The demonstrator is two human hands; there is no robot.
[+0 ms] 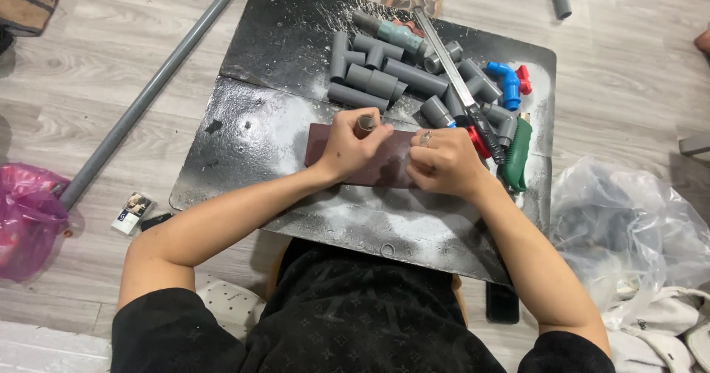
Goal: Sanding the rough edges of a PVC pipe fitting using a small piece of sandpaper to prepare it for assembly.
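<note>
- Left hand (346, 145) is closed around a short grey pipe piece (364, 124), held upright with its lower end pressed against a reddish-brown sanding sheet (384, 167).
- Right hand (444, 162) lies curled on the sheet just beside the left, fingers pressing it flat to the dark board (251, 144); it clamps nothing else (a ring shows on one finger).
- Step in hand, by my judgement: rubbing the end of the pipe piece smooth on the sheet. White dust lies on the board around both hands.
- Beyond the hands sits a pile of grey fittings (384, 73), a blue elbow (507, 83) and a saw (462, 92) with a green handle off to the right.
- A long grey pipe (148, 96) lies on the floor well to the left.
- The next move calls for steady downward pressure, the pipe piece kept square, and the sheet pinned so it cannot slide.
</note>
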